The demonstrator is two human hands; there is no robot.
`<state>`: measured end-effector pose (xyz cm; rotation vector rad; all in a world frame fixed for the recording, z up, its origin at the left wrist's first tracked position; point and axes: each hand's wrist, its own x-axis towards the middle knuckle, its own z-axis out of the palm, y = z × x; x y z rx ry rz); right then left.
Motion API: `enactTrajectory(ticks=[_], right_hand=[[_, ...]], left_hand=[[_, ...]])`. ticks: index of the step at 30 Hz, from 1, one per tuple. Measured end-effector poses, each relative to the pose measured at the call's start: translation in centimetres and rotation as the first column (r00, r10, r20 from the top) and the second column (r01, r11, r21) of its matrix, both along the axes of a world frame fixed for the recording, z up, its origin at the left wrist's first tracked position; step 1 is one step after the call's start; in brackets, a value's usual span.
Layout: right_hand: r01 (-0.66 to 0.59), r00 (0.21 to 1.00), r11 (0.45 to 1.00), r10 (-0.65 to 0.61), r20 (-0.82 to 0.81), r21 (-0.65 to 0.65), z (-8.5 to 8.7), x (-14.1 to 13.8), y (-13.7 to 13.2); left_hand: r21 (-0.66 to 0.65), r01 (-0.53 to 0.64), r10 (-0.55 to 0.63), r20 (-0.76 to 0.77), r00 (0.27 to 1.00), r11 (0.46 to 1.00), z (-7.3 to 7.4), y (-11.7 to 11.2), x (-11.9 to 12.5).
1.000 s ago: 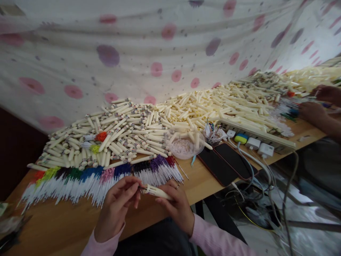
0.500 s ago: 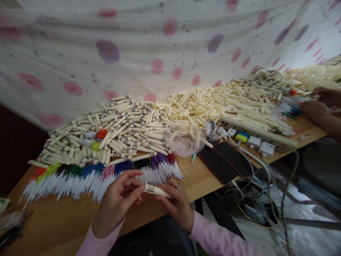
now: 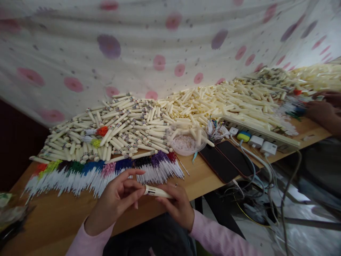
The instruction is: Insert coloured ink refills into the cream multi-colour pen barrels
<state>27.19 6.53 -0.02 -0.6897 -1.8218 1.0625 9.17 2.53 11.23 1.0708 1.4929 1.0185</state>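
Observation:
A cream multi-colour pen barrel (image 3: pixel 158 192) with dark slots around one end lies nearly level between my hands, over the front of the table. At the slotted end, the thumb and fingers of my left hand (image 3: pixel 117 199) are pinched together, index finger stretched above. My right hand (image 3: pixel 179 205), with a ring, grips the plain end between thumb and fingers. Just beyond my hands runs a row of thin white refills (image 3: pixel 93 179) with coloured ends, sorted by colour. Behind them is a heap of similar slotted barrels (image 3: pixel 125 131).
A clear tub (image 3: pixel 183 145) holds small whitish pieces. To its right are a cup of refills (image 3: pixel 215 132), two phones (image 3: pixel 226 160) and a power strip (image 3: pixel 282 142) with trailing cables. Plain cream tubes (image 3: pixel 229 103) are heaped behind. Another person's hands (image 3: pixel 321 110) work at far right.
The view has shifted slightly. My left hand sits a little further left at the wrist, and the barrel's slots appear turned somewhat. Both hands keep their hold on the barrel.

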Motion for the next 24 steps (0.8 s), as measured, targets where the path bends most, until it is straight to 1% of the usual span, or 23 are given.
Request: enactTrajectory(ticks=[2,4,6,7,8,9,10,11,12,13,14,15,17,20,24], right_hand=[[-0.038,0.999,0.998,0.037,-0.018,-0.045,0.2,0.0,-0.1],[-0.079,0.996,0.991,0.075,-0.039,-0.109,0.3,0.0,-0.1],[-0.124,0.990,0.967,0.107,-0.087,-0.222,0.5,-0.2,0.2],[-0.166,0.980,0.935,0.122,-0.154,-0.314,0.6,-0.2,0.4],[-0.237,0.957,0.875,0.134,-0.259,-0.423,0.6,-0.3,0.7],[-0.339,0.911,0.778,0.132,-0.390,-0.529,0.7,-0.3,1.0],[-0.465,0.841,0.648,0.109,-0.531,-0.603,0.8,-0.2,1.4],[-0.596,0.752,0.498,0.071,-0.655,-0.630,1.0,-0.1,1.8],[-0.700,0.667,0.363,0.029,-0.744,-0.614,1.1,0.1,2.2],[-0.772,0.597,0.262,-0.013,-0.802,-0.579,1.3,0.3,2.6],[-0.817,0.545,0.194,-0.047,-0.837,-0.543,1.5,0.5,2.8],[-0.845,0.508,0.152,-0.074,-0.858,-0.513,1.7,0.7,3.0],[-0.873,0.467,0.102,-0.106,-0.878,-0.477,2.1,1.0,3.1],[-0.886,0.454,0.048,-0.121,-0.883,-0.462,2.4,1.1,2.9],[-0.886,0.460,0.009,-0.125,-0.879,-0.464,2.6,1.1,2.8]], left_hand=[[-0.004,-0.014,0.014,0.011,1.000,1.000,-0.4,0.2,-0.2],[-0.005,-0.010,0.010,-0.013,1.000,1.000,-0.8,0.4,-0.5],[0.014,-0.028,0.028,-0.062,0.998,1.000,-1.2,0.7,-0.9],[0.031,-0.050,0.052,-0.088,0.995,0.998,-1.2,0.8,-1.1],[0.055,-0.083,0.089,-0.112,0.990,0.995,-1.2,0.8,-1.3],[0.084,-0.122,0.133,-0.134,0.982,0.989,-1.1,0.8,-1.6],[0.113,-0.156,0.173,-0.158,0.972,0.981,-0.9,0.7,-1.9],[0.141,-0.181,0.205,-0.186,0.961,0.973,-0.6,0.6,-2.3],[0.163,-0.194,0.227,-0.216,0.950,0.967,-0.4,0.4,-2.7],[0.184,-0.201,0.243,-0.243,0.939,0.962,-0.2,0.2,-3.1],[0.204,-0.202,0.253,-0.268,0.930,0.958,-0.1,-0.1,-3.4],[0.214,-0.196,0.255,-0.297,0.920,0.957,0.0,-0.3,-3.7],[0.230,-0.183,0.258,-0.358,0.897,0.956,-0.1,-0.8,-4.2],[0.244,-0.150,0.248,-0.445,0.861,0.958,-0.3,-1.3,-4.2],[0.241,-0.119,0.229,-0.506,0.832,0.963,-0.4,-1.4,-3.5]])
